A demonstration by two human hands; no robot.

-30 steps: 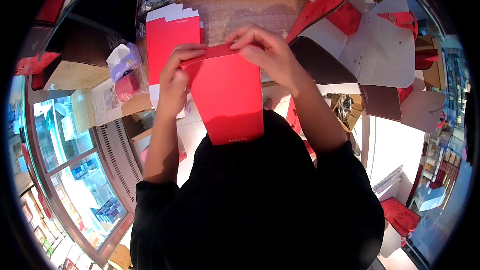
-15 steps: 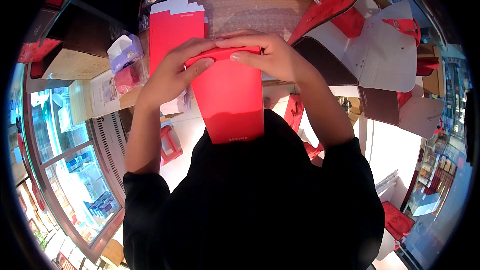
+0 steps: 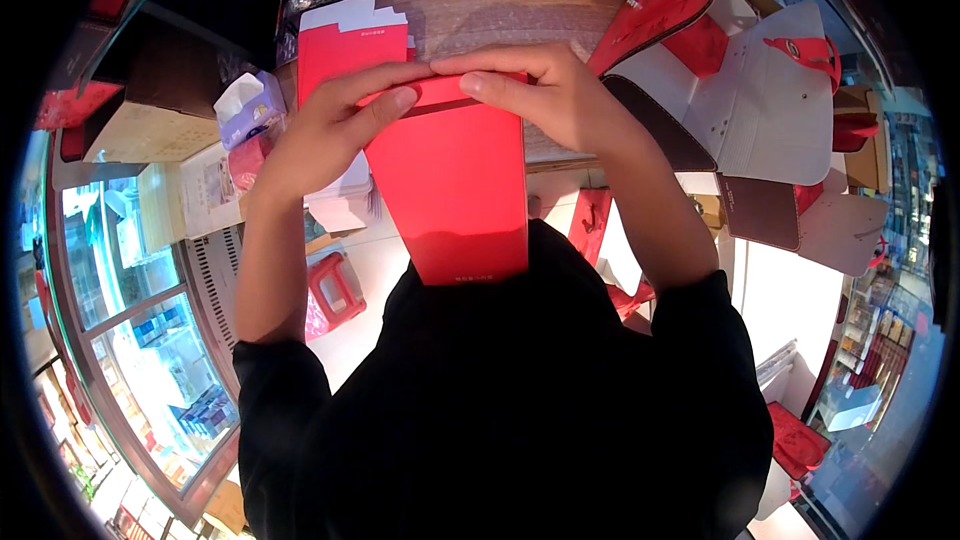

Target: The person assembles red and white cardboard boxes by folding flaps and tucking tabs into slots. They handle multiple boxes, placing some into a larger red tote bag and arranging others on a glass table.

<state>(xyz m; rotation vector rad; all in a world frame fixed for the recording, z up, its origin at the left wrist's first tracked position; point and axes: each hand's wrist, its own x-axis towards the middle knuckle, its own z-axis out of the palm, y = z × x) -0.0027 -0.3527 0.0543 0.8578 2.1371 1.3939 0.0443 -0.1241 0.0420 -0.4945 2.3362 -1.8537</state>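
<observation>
A tall red box point(image 3: 450, 190) stands in front of me, its lower end against my black clothing. My left hand point(image 3: 335, 120) grips its upper left corner, thumb on the front and fingers over the far side. At the upper right corner, my right hand point(image 3: 545, 90) holds on the same way, its thumb pressed on the red top flap point(image 3: 440, 92). A dark gap shows under that flap. The fingertips of both hands nearly meet along the box's far edge. Just beyond my left hand lie flat red cartons point(image 3: 350, 50) with white stepped flaps.
The wooden table point(image 3: 500, 10) spreads beyond my hands. At left are a purple tissue pack point(image 3: 250, 105) and a white stack point(image 3: 340, 195). Open red-and-white cases point(image 3: 765, 100) crowd the right side. Below the table edge sits a red stool-like object point(image 3: 335, 290).
Both hands have shifted slightly away from me and spread a little, the left one moving left. The top flap has lifted, and a dark gap now shows beneath it.
</observation>
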